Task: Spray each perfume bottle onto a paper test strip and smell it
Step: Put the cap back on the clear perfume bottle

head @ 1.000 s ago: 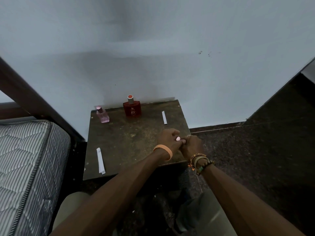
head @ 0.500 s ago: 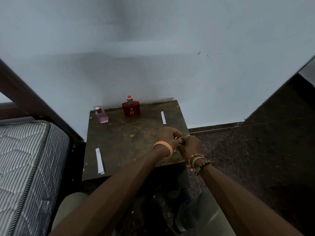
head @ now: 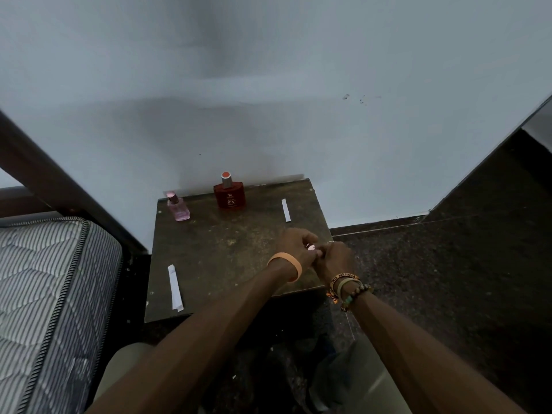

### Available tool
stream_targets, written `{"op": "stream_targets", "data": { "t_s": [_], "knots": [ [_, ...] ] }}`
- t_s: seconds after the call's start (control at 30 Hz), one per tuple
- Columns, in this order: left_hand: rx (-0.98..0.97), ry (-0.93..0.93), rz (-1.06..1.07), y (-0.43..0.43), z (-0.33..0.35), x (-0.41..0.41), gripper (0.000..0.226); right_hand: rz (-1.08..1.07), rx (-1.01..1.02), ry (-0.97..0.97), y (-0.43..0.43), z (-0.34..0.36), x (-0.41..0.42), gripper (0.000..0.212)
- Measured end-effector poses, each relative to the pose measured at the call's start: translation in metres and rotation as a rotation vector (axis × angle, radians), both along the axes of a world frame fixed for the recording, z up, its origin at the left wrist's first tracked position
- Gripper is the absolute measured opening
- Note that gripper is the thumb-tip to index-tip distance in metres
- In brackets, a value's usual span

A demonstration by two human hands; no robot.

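A red perfume bottle (head: pixel 229 198) with a silver neck stands at the back of the small dark table (head: pixel 227 264). A smaller pink bottle (head: pixel 178 208) stands to its left. One white paper strip (head: pixel 286 210) lies at the back right, another paper strip (head: pixel 175 287) near the front left edge. My left hand (head: pixel 294 245) and my right hand (head: pixel 336 259) meet over the table's right front corner. Both are closed around a small object with a pale pink tip (head: pixel 311 248). Most of that object is hidden by my fingers.
A striped mattress (head: pixel 44 294) on a dark bed frame (head: pixel 59 186) borders the table on the left. A pale wall (head: pixel 268 100) rises right behind the bottles. Dark stone floor (head: pixel 448 279) lies to the right, and my knees show below.
My hands stay joined at the same corner, with only small finger movement around the pink-tipped object. The bottles and strips have not moved.
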State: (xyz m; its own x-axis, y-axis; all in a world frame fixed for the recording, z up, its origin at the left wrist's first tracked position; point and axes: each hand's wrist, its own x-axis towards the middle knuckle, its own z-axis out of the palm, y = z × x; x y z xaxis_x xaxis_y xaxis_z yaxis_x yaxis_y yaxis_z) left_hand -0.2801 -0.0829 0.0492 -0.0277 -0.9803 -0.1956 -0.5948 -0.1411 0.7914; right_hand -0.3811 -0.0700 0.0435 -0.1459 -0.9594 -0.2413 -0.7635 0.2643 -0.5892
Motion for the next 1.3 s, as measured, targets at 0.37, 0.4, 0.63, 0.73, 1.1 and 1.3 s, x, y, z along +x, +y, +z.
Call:
{"op": "stream_targets", "data": {
  "t_s": [0.37, 0.4, 0.63, 0.73, 1.1, 1.3],
  "knots": [
    [-0.039, -0.044, -0.048, 0.0001, -0.0022, 0.001, 0.033, -0.036, 0.0, 0.006, 0.0005, -0.0007, -0.0008, 0.019],
    [-0.063, -0.084, -0.046, 0.0001, -0.0031, 0.0011, 0.031, -0.033, -0.003, 0.012, 0.0005, -0.0011, -0.0006, 0.02],
    [-0.049, -0.015, -0.105, 0.001, 0.0015, -0.0003, 0.025, -0.017, -0.01, -0.015, 0.0016, 0.0026, -0.001, 0.013],
    [-0.05, 0.029, 0.003, 0.0019, -0.0025, 0.0014, 0.029, -0.04, 0.009, -0.035, 0.0019, 0.0036, -0.0011, 0.017],
    [0.021, 0.135, 0.075, -0.0012, -0.0044, 0.0037, 0.019, -0.032, 0.037, -0.06, 0.0021, 0.0014, -0.0023, 0.014],
    [0.032, 0.141, 0.035, -0.0012, 0.0005, 0.0057, 0.033, -0.024, 0.015, -0.058, 0.0028, 0.0014, -0.0019, 0.013]
  ]
}}
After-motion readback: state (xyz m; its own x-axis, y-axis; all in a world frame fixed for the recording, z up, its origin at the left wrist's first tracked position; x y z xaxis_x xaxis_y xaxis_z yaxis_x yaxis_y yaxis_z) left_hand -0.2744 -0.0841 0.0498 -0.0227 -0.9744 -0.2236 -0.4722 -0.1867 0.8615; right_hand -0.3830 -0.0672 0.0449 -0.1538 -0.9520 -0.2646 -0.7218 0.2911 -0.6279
